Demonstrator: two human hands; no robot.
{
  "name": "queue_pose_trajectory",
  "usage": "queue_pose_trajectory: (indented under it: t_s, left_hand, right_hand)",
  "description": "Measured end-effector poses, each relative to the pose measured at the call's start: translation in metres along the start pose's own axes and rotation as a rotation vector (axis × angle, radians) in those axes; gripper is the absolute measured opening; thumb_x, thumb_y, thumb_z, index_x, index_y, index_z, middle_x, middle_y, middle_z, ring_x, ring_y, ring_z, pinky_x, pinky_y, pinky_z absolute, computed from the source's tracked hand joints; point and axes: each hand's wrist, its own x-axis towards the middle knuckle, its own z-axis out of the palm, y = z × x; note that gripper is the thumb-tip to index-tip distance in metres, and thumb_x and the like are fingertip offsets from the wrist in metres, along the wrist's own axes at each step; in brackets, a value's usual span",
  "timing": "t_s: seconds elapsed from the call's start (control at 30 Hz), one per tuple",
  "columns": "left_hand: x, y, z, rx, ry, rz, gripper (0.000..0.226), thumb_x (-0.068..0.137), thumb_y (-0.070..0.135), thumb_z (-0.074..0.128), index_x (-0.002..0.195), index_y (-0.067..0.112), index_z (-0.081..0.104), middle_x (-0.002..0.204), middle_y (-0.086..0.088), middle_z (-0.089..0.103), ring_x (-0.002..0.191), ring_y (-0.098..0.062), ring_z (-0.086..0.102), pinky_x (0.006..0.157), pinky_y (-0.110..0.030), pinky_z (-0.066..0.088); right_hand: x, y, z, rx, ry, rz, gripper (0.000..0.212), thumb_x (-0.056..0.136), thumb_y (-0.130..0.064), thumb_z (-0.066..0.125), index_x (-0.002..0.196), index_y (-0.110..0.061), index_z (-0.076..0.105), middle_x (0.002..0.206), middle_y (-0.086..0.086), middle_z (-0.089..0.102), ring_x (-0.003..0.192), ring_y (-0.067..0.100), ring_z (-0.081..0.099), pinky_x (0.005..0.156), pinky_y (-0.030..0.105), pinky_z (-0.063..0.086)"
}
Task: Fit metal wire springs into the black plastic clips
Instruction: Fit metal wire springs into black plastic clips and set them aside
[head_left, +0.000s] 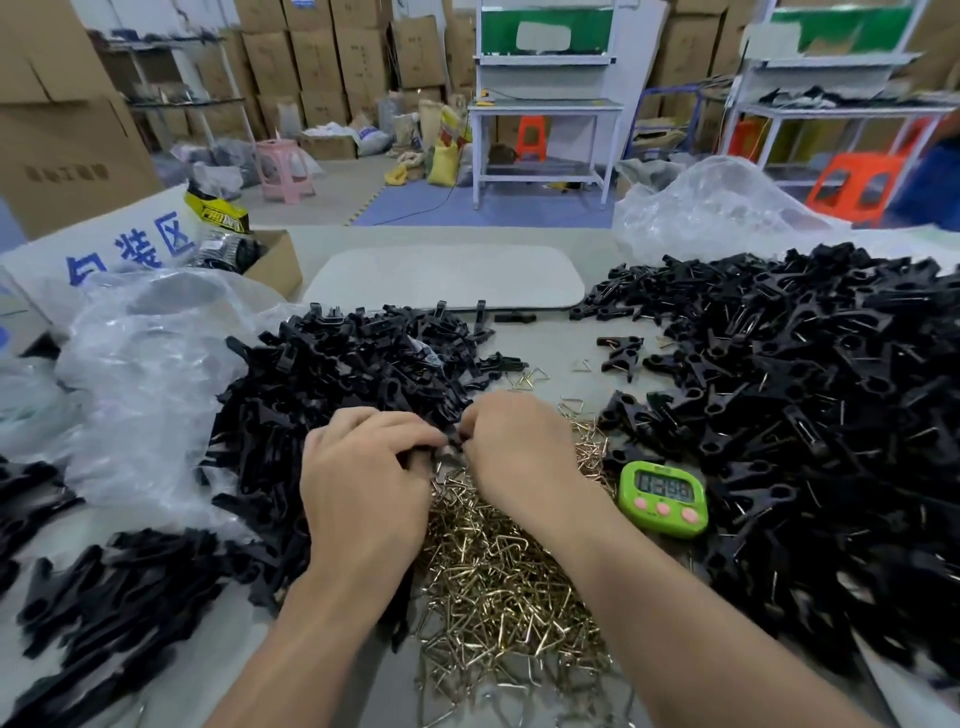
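- L hand (363, 470) is gripping one black clip (445, 448) w/ curled fingers, mid-worktop, just above the spring pile (493, 587) lying toward the near edge.
- R hand (514, 452) is pinching the same clip from the other side, its fingertips meeting L's. Any spring there is hidden btwn the fingers, so can't tell if it's seated.
- Left heap (353, 364) of bare clips is sitting just left of the hands. Right heap (805, 415), w/ wire showing in many clips, is spreading to the right edge.
- Risks, as I'm judging them:
  - wire popping out under tension if the pinch is slackening before it's seating
  - loose springs tangling, so several are coming up at once
  - R forearm knocking the green timer (663, 499), sitting just beside it
  - a half-fitted clip landing in the right heap unnoticed
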Motion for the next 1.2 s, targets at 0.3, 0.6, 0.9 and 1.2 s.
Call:
queue_pose_trajectory:
  t_s: [0.3, 0.6, 0.9, 1.2]
  left_hand:
    - [-0.009, 0.021, 0.004, -0.612, -0.146, -0.245, 0.040, 0.081, 0.020, 0.087, 0.097, 0.055, 0.077, 0.078, 0.029, 0.074, 0.076, 0.003, 0.073, 0.067, -0.008, 0.053]
    - [-0.014, 0.028, 0.011, -0.855, -0.352, -0.353, 0.024, 0.081, 0.003, 0.083, 0.089, 0.026, 0.083, 0.076, -0.005, 0.079, 0.069, -0.020, 0.076, 0.071, -0.034, 0.062]
    - [-0.015, 0.032, 0.015, -0.935, -0.359, -0.401, 0.030, 0.084, -0.003, 0.079, 0.091, 0.026, 0.084, 0.082, -0.008, 0.081, 0.071, -0.019, 0.077, 0.070, -0.031, 0.064]
    - [-0.011, 0.029, 0.010, -0.957, -0.401, -0.330, 0.041, 0.073, -0.002, 0.088, 0.098, 0.031, 0.085, 0.089, -0.003, 0.081, 0.074, -0.011, 0.074, 0.070, -0.020, 0.058]
  right_hand:
    - [-0.050, 0.053, -0.023, 1.171, 0.020, 0.215, 0.026, 0.077, 0.003, 0.079, 0.081, -0.023, 0.081, 0.068, 0.004, 0.074, 0.059, 0.011, 0.062, 0.055, 0.024, 0.048]
    - [-0.063, 0.067, -0.026, 1.311, 0.004, 0.219, 0.017, 0.082, 0.009, 0.076, 0.084, -0.008, 0.072, 0.075, 0.012, 0.074, 0.064, 0.024, 0.070, 0.060, 0.030, 0.060]
    - [-0.071, 0.057, -0.015, 0.727, 0.302, -0.030, 0.027, 0.073, -0.011, 0.091, 0.074, -0.030, 0.072, 0.069, -0.016, 0.067, 0.056, 0.004, 0.059, 0.048, 0.011, 0.042]
    - [-0.070, 0.058, -0.013, 0.767, 0.244, -0.010, 0.024, 0.080, -0.010, 0.085, 0.081, -0.029, 0.070, 0.074, -0.017, 0.072, 0.064, -0.001, 0.065, 0.056, 0.011, 0.046]
